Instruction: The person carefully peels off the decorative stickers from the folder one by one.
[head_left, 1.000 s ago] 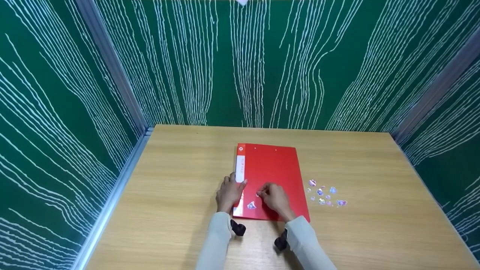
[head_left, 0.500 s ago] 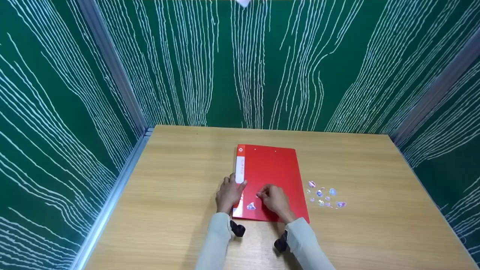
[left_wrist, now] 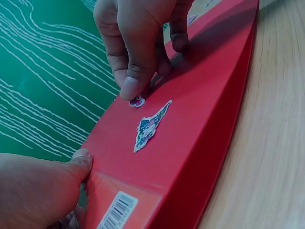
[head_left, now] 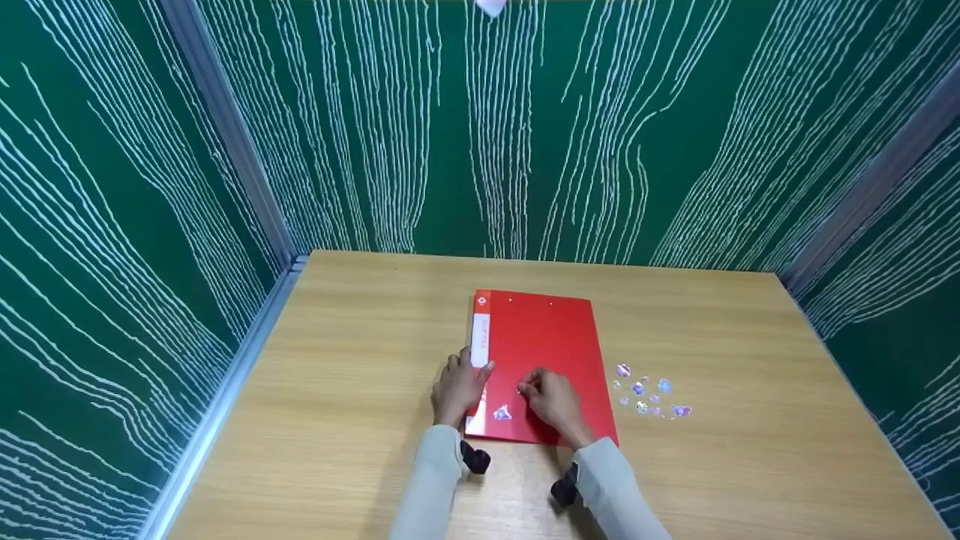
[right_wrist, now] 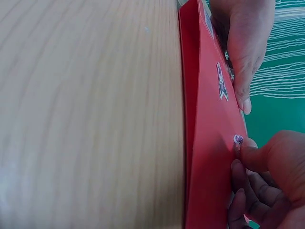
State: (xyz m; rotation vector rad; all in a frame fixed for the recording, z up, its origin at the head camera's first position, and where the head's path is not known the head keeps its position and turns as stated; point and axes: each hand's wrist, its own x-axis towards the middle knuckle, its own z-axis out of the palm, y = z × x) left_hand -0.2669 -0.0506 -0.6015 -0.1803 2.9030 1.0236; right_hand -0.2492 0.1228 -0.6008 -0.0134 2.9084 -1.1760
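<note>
A red folder [head_left: 542, 330] lies on the table, with a white label along its left spine. My left hand [head_left: 457, 386] rests on the folder's left edge; its thumb [left_wrist: 82, 160] presses on the cover. Over the lower middle of the cover, my right hand [head_left: 551, 401] pinches a small sticker [left_wrist: 137, 101] between thumb and finger, at the cover's surface. A larger pointed sticker [head_left: 502, 412] lies on the cover between the hands. The right wrist view shows the small sticker [right_wrist: 238, 139] at the right thumb tip, partly hidden by the fingers.
Several shiny loose stickers [head_left: 641, 388] lie scattered on the wooden table [head_left: 360, 337], right of the folder. Green walls [head_left: 450, 187] with white wavy lines stand at the back and sides. In the left wrist view the folder's near edge gapes slightly.
My right hand has shifted very slightly right, still pinching the small sticker. The left hand and the folder hold their places; the head view has tilted a touch.
</note>
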